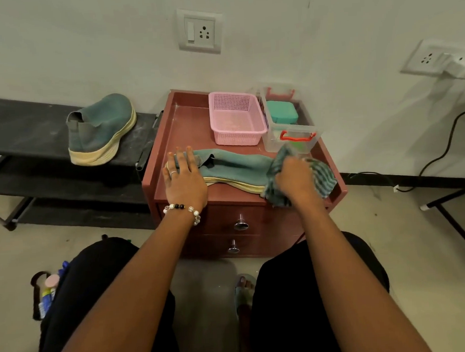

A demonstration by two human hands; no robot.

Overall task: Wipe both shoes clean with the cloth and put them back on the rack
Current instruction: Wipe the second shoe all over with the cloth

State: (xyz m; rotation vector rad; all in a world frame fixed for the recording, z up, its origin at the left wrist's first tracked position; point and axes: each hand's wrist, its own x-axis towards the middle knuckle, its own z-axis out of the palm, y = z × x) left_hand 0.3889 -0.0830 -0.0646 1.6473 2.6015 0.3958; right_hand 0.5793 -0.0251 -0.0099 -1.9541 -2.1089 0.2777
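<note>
One shoe (233,166) on worktop (184,124), long axis 9-to-3. My left hand (184,178) flat, open on heel; right hand (298,178) gripping cloth (322,174) at toe. Other shoe (100,129) on rack (27,125), 10 o'clock.

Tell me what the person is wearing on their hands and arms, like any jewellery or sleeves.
Both forearms are bare, with no sleeves in view. The left hand has a silver ring on one finger, and its wrist carries a bracelet of white, clear and black beads. The right hand shows no jewellery.
</note>
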